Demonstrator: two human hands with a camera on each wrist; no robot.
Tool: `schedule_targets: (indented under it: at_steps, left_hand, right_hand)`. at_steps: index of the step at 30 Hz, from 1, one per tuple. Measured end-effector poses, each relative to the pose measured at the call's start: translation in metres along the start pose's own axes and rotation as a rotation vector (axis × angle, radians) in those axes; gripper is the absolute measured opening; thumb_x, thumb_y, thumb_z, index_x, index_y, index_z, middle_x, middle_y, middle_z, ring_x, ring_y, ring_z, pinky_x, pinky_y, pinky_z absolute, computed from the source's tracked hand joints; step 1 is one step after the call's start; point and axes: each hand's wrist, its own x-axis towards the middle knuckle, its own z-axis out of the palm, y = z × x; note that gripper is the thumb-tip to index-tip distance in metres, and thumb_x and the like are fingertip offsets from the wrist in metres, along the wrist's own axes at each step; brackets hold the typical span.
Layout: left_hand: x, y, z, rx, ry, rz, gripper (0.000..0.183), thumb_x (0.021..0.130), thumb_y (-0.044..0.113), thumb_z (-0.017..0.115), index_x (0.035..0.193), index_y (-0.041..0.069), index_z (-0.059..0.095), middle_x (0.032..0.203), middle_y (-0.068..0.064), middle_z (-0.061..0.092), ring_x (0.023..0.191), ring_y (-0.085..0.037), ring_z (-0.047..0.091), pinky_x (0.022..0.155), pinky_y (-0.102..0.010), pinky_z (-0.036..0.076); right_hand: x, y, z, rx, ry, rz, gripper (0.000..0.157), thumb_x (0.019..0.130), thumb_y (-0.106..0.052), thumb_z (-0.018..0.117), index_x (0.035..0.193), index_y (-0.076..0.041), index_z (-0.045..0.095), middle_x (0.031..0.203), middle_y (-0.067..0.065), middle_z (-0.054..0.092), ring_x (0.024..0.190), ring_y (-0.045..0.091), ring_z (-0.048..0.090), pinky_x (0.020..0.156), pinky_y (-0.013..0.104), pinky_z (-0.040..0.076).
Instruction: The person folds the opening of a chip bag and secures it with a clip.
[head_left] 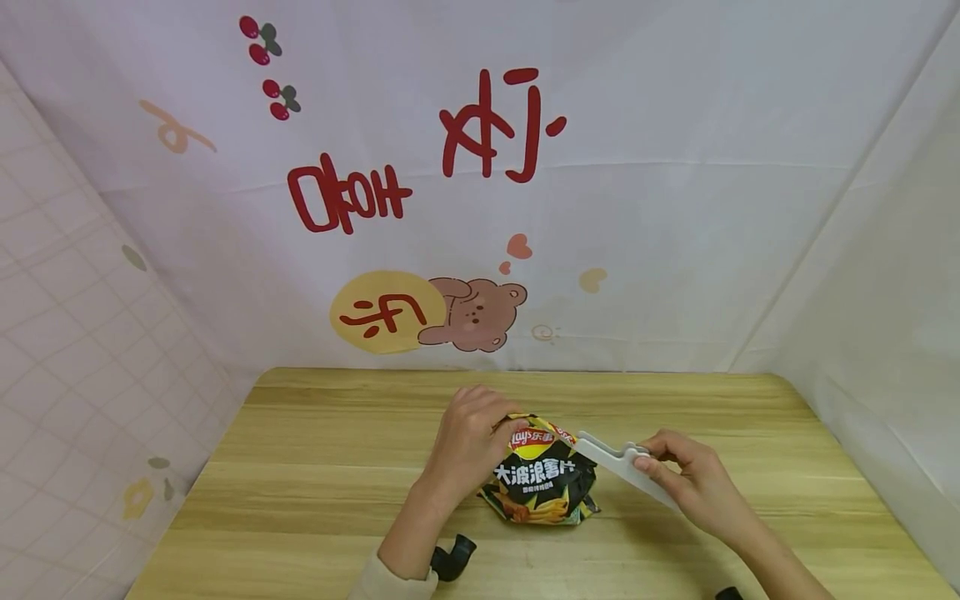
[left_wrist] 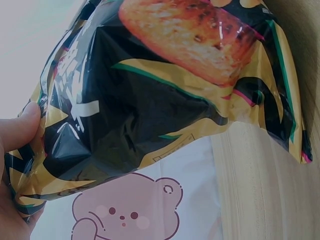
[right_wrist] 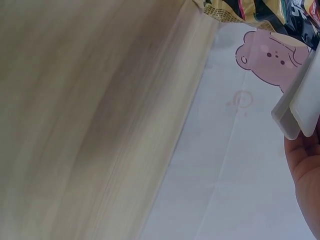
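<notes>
A black and yellow chip bag [head_left: 536, 479] stands on the wooden table, its printed front towards me. My left hand [head_left: 471, 437] pinches the bag's upper left corner; in the left wrist view the thumb [left_wrist: 22, 125] presses on the bag [left_wrist: 145, 110]. From the right, my right hand [head_left: 697, 487] holds a long white bag clip [head_left: 611, 461] by its tabbed end. The clip slants, and its far end meets the bag's upper right edge. In the right wrist view the clip's two arms [right_wrist: 307, 100] stand slightly apart. Whether the bag's edge lies between them, I cannot tell.
The table [head_left: 315, 467] has a light wood grain. Behind it hangs a white cloth backdrop [head_left: 660, 250] with a printed bear [head_left: 480, 315] and red characters. A curved black piece [head_left: 453, 560] sits by my left wrist, and another [head_left: 727, 593] shows by the right.
</notes>
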Motion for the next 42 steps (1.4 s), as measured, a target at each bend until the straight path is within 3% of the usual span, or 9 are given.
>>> schedule_targets:
  at_steps: [3, 8, 15, 20, 25, 42]
  left_hand:
    - [0.000, 0.000, 0.000, 0.001, -0.002, -0.005, 0.013, 0.084, 0.009, 0.089, 0.096, 0.011, 0.083, 0.092, 0.003, 0.079, 0.090, -0.013, 0.068, 0.082, -0.032, 0.051]
    - [0.000, 0.000, 0.000, -0.002, 0.000, 0.003, 0.014, 0.084, 0.009, 0.089, 0.096, 0.012, 0.083, 0.091, 0.003, 0.078, 0.090, -0.013, 0.069, 0.082, -0.032, 0.051]
    - [0.000, 0.000, 0.000, 0.002, 0.000, 0.007, 0.014, 0.083, 0.010, 0.090, 0.096, 0.012, 0.083, 0.090, 0.004, 0.078, 0.089, -0.013, 0.068, 0.083, -0.032, 0.051]
    - [0.000, 0.001, -0.001, 0.004, -0.004, -0.007, 0.014, 0.083, 0.010, 0.090, 0.095, 0.012, 0.083, 0.089, 0.004, 0.078, 0.089, -0.013, 0.068, 0.084, -0.033, 0.051]
    - [0.000, 0.001, -0.001, 0.004, -0.007, -0.019, 0.014, 0.083, 0.010, 0.090, 0.095, 0.012, 0.083, 0.090, 0.004, 0.078, 0.090, -0.012, 0.068, 0.084, -0.033, 0.051]
    - [0.000, 0.001, 0.000, 0.001, -0.007, -0.018, 0.015, 0.083, 0.011, 0.090, 0.096, 0.012, 0.083, 0.090, 0.004, 0.078, 0.089, -0.012, 0.068, 0.082, -0.032, 0.051]
  right_hand:
    - [0.001, -0.001, 0.002, -0.001, -0.003, 0.007, 0.022, 0.088, 0.003, 0.079, 0.090, -0.017, 0.070, 0.090, -0.009, 0.072, 0.079, 0.003, 0.062, 0.063, 0.023, 0.051]
    - [0.002, -0.004, 0.004, 0.004, -0.006, 0.028, 0.011, 0.094, -0.008, 0.077, 0.090, -0.012, 0.068, 0.091, -0.009, 0.071, 0.079, 0.004, 0.062, 0.063, 0.025, 0.051]
    - [0.005, -0.004, 0.009, 0.036, 0.009, 0.001, 0.011, 0.096, -0.012, 0.075, 0.090, -0.010, 0.067, 0.090, -0.009, 0.070, 0.079, 0.004, 0.061, 0.064, 0.023, 0.051]
    - [0.007, -0.006, 0.012, 0.038, 0.020, -0.001, 0.014, 0.092, -0.002, 0.077, 0.091, -0.012, 0.067, 0.090, -0.009, 0.070, 0.079, 0.004, 0.061, 0.065, 0.022, 0.050]
    - [0.009, -0.007, 0.015, 0.039, 0.021, 0.008, 0.027, 0.087, 0.009, 0.077, 0.092, -0.016, 0.068, 0.089, -0.009, 0.069, 0.078, 0.004, 0.061, 0.064, 0.024, 0.051]
    - [0.016, -0.010, 0.026, 0.084, 0.026, 0.018, 0.030, 0.088, 0.013, 0.074, 0.094, -0.015, 0.067, 0.093, -0.006, 0.070, 0.082, 0.004, 0.066, 0.065, 0.026, 0.055]
